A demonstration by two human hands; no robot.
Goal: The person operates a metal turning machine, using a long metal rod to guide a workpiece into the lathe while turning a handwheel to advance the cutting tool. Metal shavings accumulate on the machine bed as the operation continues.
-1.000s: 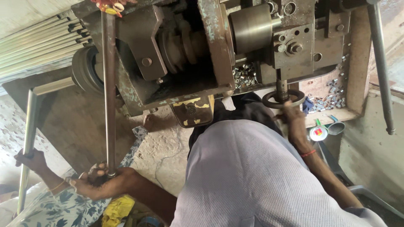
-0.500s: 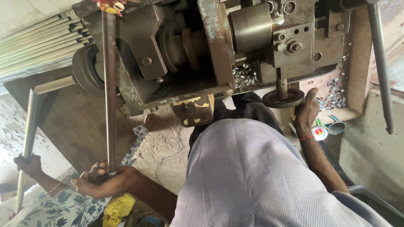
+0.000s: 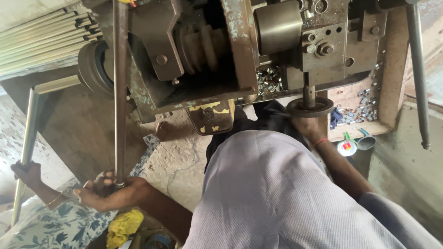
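Two hands work a machine: the left hand (image 3: 108,192) curls its fingers round the lower end of a long steel rod (image 3: 121,92) (upright beside the pulley), the right hand (image 3: 308,127) grips under a round handwheel (image 3: 310,107), fingers hidden

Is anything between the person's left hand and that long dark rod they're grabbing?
No. The left hand is already wrapped around the lower end of the long rod, so nothing sits between them. The right hand is up under the round handwheel, touching it too.
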